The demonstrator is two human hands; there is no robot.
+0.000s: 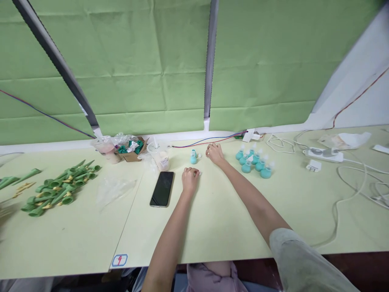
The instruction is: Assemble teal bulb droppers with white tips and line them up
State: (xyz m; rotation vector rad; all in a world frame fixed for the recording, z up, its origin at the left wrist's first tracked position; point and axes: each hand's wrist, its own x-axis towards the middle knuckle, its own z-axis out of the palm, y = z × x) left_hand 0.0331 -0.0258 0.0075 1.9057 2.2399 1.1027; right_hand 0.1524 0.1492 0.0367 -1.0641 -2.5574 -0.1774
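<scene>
My left hand (190, 179) rests on the table with its fingers curled together; a tiny white piece (199, 173) shows at the fingertips. Farther back, my right hand (215, 153) has its fingers bent down to the tabletop, and whatever is under them is hidden. Between and behind the hands stands one small turquoise bulb-shaped bottle (193, 157), with a small white bit (199, 155) lying beside it. To the right of my right hand stand several similar turquoise bottles (260, 165) with pale, translucent tips, grouped together.
A black phone (162, 189) lies left of my left hand. Behind it stand a plastic cup (158, 156) and an open cardboard box (132, 155). Green cone-shaped parts (62, 188) are piled at left, near a clear bag (115, 188). White cables and a power strip (323, 154) occupy the right.
</scene>
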